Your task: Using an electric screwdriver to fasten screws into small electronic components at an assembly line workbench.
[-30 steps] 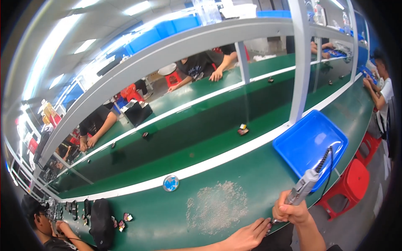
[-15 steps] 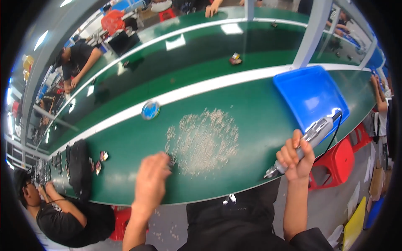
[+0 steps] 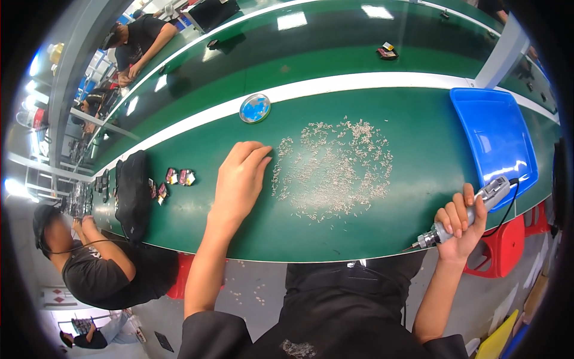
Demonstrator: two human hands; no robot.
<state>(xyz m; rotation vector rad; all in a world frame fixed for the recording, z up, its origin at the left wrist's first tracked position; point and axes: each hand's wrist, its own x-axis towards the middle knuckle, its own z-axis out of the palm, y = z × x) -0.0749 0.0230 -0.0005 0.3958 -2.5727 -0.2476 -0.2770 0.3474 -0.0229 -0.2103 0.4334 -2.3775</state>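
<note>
My left hand [image 3: 240, 179] hovers over the green table at the left edge of a spread of tiny pale screw-like pieces [image 3: 335, 173]. Its fingers are bent, thumb and forefinger slightly apart, and I see nothing between them. In my right hand [image 3: 463, 224] is a grey electric screwdriver [image 3: 443, 232], held at a slant near the table's front edge. Its thin tip points down and left, and a black cord leaves its upper end. Left of my left hand lie several small dark parts with reddish and gold marks [image 3: 186, 178].
A round dish with blue contents [image 3: 255, 109] stands by the white rail [image 3: 335, 85]. A blue tray [image 3: 493, 137] lies at the right. At the left are a black bag [image 3: 133, 194] and a seated person [image 3: 98, 257]. Red stools [image 3: 499, 248] stand below the table's edge.
The whole view has shifted, with the table lying higher and further right. A dark part that was at my left fingers now lies with the others. My right hand still grips the screwdriver.
</note>
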